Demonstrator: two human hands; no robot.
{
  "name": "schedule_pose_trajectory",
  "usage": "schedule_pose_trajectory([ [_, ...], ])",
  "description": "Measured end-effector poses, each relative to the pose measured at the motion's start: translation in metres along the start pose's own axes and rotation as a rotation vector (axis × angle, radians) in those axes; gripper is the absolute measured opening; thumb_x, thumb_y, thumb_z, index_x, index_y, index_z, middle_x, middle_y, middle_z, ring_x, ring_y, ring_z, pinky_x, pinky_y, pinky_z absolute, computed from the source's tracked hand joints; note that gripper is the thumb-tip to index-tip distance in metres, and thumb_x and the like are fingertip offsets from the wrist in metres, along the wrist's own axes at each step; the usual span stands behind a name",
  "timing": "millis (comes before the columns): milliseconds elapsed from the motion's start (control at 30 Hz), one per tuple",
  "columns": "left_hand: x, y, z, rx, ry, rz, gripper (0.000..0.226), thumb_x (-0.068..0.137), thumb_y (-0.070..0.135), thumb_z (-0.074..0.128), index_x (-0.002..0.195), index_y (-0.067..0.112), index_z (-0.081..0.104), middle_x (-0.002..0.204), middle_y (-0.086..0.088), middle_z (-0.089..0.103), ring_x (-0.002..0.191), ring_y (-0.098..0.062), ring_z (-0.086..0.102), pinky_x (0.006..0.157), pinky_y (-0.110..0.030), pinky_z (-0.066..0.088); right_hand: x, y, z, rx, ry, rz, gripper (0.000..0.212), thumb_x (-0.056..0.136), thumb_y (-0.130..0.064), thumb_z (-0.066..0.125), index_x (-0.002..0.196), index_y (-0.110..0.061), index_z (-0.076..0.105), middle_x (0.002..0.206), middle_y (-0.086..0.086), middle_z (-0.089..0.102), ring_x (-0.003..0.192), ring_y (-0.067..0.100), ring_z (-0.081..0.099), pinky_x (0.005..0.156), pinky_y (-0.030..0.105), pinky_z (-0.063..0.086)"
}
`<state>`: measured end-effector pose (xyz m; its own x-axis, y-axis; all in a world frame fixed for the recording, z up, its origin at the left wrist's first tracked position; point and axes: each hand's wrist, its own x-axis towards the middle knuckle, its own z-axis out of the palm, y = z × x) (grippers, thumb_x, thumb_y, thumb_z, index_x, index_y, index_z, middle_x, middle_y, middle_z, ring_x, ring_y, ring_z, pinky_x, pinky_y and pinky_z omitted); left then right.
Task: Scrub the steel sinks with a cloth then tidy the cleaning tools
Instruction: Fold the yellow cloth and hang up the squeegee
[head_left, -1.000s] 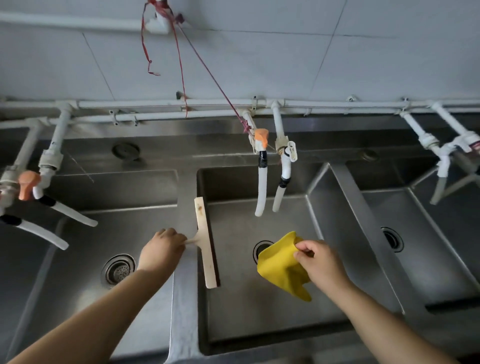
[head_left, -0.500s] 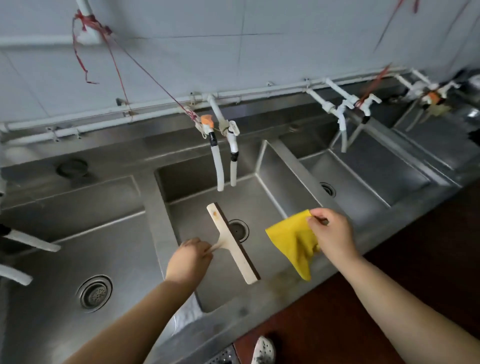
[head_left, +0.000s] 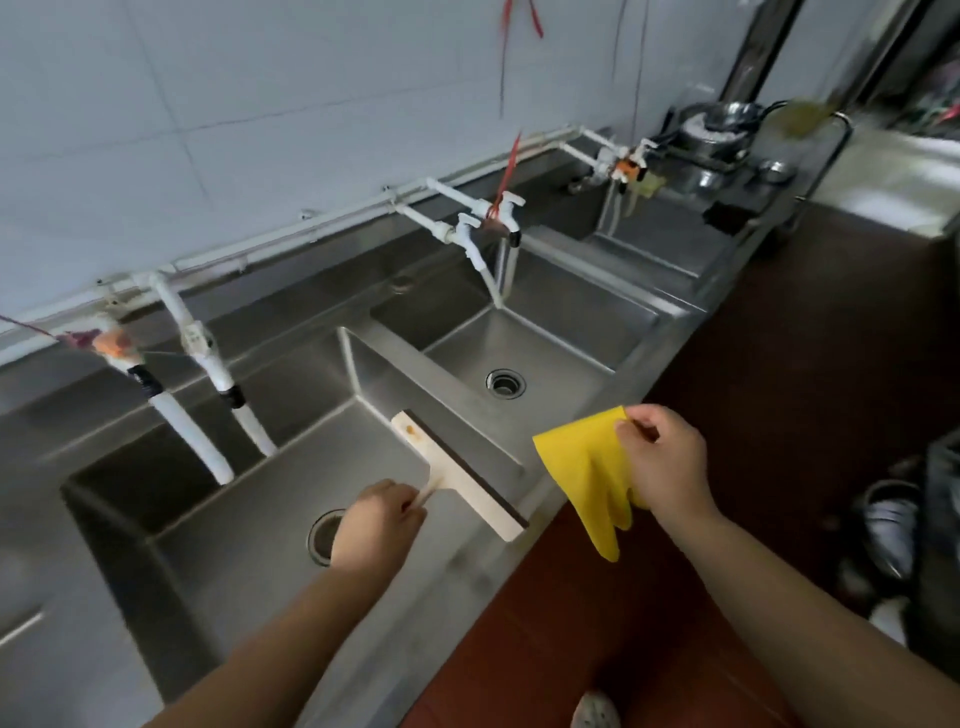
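Head view. Landmark: the near sink (head_left: 249, 561), the steel basin with a round drain (head_left: 324, 535) directly below the camera.

Left hand (head_left: 376, 525) is above this sink's drain, fingers curled round the thin handle of a squeegee (head_left: 457, 475). The pale bar with its dark rubber edge slants over the sink's right front corner. Right hand (head_left: 662, 467) is to the right of the sink, past the front rim and over the red floor; it pinches the top edge of a yellow cloth (head_left: 587, 473), which hangs free and touches nothing.

Judgement: both tools are lifted, so this looks like the tidying stage. To do it well: keep the cloth bunched so drips stay off the floor, carry the squeegee with its blade turned away from the two white tap hoses (head_left: 192, 426) behind the sink, and put each tool down deliberately.

Hard to make out: whether the basins are wet or fully clean; the blurred pots far right of the sink; where the tools belong; and the squeegee handle inside the fist.
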<state>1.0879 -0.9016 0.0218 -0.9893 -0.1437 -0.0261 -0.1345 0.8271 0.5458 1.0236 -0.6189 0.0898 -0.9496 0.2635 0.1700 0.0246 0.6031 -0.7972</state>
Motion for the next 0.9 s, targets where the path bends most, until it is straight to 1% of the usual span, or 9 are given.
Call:
schedule_pose_trajectory([
  [133,0.062,0.071,0.046,0.013,-0.030,0.049,0.012,0.090,0.025,0.057,0.082,0.022,0.065,0.077,0.009,0.053,0.068,-0.006,0.050,0.056,-0.017,0.038,0.067,0.044,-0.039,0.038,0.027,0.021,0.018,0.089,-0.020,0.058,0.106,-0.017,0.065,0.096,-0.010,0.060,0.093,0.009,0.055,0.081,0.027,0.042],
  [267,0.129,0.153,0.088,0.022,-0.031,0.051,0.011,0.091,0.026,0.056,0.085,0.023,0.065,0.083,0.006,0.056,0.073,-0.007,0.054,0.069,-0.024,0.049,0.148,0.080,-0.081,0.039,0.024,0.030,0.022,0.089,-0.021,0.058,0.111,-0.018,0.064,0.103,-0.007,0.061,0.097,0.010,0.055,0.087,0.031,0.047],
  [300,0.144,0.173,0.096,0.020,-0.029,0.048,0.012,0.091,0.026,0.056,0.085,0.022,0.065,0.083,0.005,0.056,0.073,-0.008,0.054,0.070,-0.026,0.050,0.168,0.087,-0.092,0.038,0.019,0.026,0.023,0.089,-0.021,0.058,0.111,-0.018,0.063,0.103,-0.008,0.061,0.098,0.010,0.055,0.088,0.032,0.047],
  [400,0.188,0.226,0.116,0.031,-0.004,0.052,0.016,0.090,0.026,0.058,0.082,0.016,0.067,0.079,0.003,0.058,0.068,-0.011,0.053,0.062,-0.026,0.043,0.231,0.108,-0.123,0.012,0.007,0.012,0.021,0.090,-0.022,0.058,0.111,-0.020,0.063,0.099,-0.013,0.058,0.098,0.008,0.054,0.086,0.029,0.045],
  [467,0.215,0.253,0.124,0.025,0.012,0.048,0.016,0.089,0.026,0.059,0.078,0.016,0.066,0.076,0.003,0.058,0.065,-0.011,0.053,0.056,-0.024,0.039,0.273,0.121,-0.137,0.004,0.004,0.003,0.021,0.090,-0.022,0.058,0.110,-0.021,0.063,0.100,-0.013,0.058,0.098,0.007,0.054,0.086,0.029,0.045],
  [567,0.257,0.283,0.138,0.001,0.025,0.035,0.019,0.089,0.028,0.059,0.072,0.022,0.064,0.070,0.008,0.055,0.061,-0.005,0.051,0.052,-0.019,0.037,0.331,0.138,-0.145,-0.006,-0.003,-0.006,0.019,0.089,-0.021,0.059,0.108,-0.020,0.064,0.099,-0.012,0.059,0.096,0.007,0.054,0.084,0.028,0.045],
  [733,0.346,0.315,0.160,-0.032,0.036,0.012,0.008,0.087,0.027,0.062,0.082,0.026,0.067,0.075,0.011,0.054,0.067,-0.004,0.051,0.058,-0.020,0.039,0.425,0.159,-0.138,0.013,-0.025,0.001,0.018,0.088,-0.021,0.059,0.105,-0.022,0.065,0.092,-0.019,0.057,0.092,0.005,0.055,0.080,0.026,0.045],
  [800,0.384,0.326,0.169,-0.043,0.027,0.005,0.007,0.088,0.027,0.062,0.082,0.027,0.065,0.074,0.011,0.053,0.066,-0.003,0.050,0.055,-0.019,0.037,0.460,0.166,-0.132,0.017,-0.025,-0.004,0.018,0.088,-0.021,0.060,0.105,-0.022,0.065,0.090,-0.020,0.056,0.089,0.001,0.054,0.078,0.024,0.043],
  [900,0.441,0.343,0.180,-0.077,0.013,-0.005,0.009,0.089,0.028,0.059,0.081,0.030,0.061,0.070,0.010,0.055,0.062,-0.003,0.052,0.052,-0.019,0.037,0.515,0.170,-0.125,0.029,-0.038,0.025,0.019,0.087,-0.021,0.061,0.106,-0.020,0.065,0.094,-0.014,0.059,0.092,0.005,0.055,0.079,0.024,0.042],
])
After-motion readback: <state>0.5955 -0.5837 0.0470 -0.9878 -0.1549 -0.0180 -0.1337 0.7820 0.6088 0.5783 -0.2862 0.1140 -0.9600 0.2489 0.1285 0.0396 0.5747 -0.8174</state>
